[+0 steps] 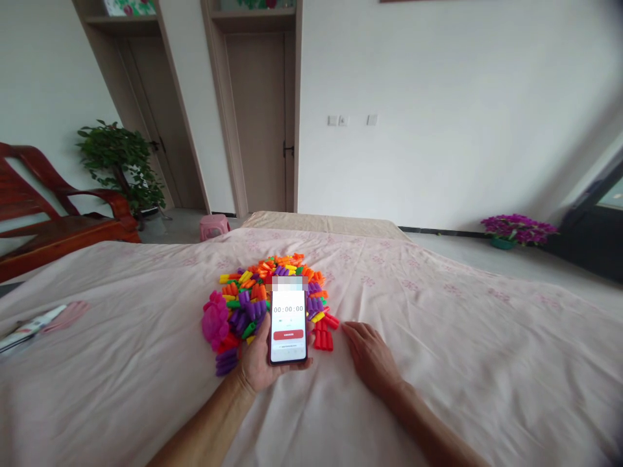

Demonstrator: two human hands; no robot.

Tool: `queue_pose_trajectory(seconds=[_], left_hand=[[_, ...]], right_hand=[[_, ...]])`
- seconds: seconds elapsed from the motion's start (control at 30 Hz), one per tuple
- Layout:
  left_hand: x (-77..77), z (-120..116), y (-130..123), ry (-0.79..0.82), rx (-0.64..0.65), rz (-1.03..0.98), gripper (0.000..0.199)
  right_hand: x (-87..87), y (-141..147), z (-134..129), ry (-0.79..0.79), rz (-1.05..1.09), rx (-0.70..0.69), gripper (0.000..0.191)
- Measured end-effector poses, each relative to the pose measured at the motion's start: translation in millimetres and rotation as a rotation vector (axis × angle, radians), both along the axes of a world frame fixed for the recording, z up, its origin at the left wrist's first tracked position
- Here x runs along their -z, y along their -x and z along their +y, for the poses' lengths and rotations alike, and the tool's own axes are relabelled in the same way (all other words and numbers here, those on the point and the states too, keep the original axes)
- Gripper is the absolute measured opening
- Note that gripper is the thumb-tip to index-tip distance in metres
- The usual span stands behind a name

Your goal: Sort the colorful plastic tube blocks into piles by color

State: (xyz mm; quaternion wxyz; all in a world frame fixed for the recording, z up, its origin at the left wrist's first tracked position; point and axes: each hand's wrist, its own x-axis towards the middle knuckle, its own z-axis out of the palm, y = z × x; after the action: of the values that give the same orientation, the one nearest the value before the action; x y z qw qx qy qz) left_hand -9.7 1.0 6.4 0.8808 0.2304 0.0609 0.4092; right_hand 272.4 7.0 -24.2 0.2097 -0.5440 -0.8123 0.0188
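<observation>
My left hand (257,358) is wrapped round a smartphone (288,327), which it holds upright with the screen towards me. The screen reads 00:00:00 above a red button. Behind the phone lies a heap of ribbed plastic toy pieces (249,306) in purple, orange, red, yellow and green; the phone hides part of it. A magenta lobed plastic piece (215,322) sits at the heap's left side. My right hand (368,353) lies palm down on the cloth, fingers stretched forward and holding nothing. Just left of its fingertips are red pieces (324,337), apart from the hand.
A pale pink flowered cloth (467,363) covers the broad surface. Towards its left edge lie a white long object (36,327) and a pink cord-like item (68,316). Beyond stand a wooden bench (73,207), a pink stool (214,227) and potted purple flowers (518,230).
</observation>
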Motion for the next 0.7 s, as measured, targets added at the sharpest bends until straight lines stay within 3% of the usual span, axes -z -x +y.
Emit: queue_pose_trajectory(seconds=[0.33, 0.7], left_hand=[[-14.7, -7, 7, 0.075, -0.033, 0.025, 0.072], [-12.5, -9, 27, 0.046, -0.035, 0.051, 0.068]], right_hand=[[-2.4, 2, -2, 0.002, -0.050, -0.004, 0.042], [-13.5, 10, -4, 0.003, -0.044, 0.061, 0.032]])
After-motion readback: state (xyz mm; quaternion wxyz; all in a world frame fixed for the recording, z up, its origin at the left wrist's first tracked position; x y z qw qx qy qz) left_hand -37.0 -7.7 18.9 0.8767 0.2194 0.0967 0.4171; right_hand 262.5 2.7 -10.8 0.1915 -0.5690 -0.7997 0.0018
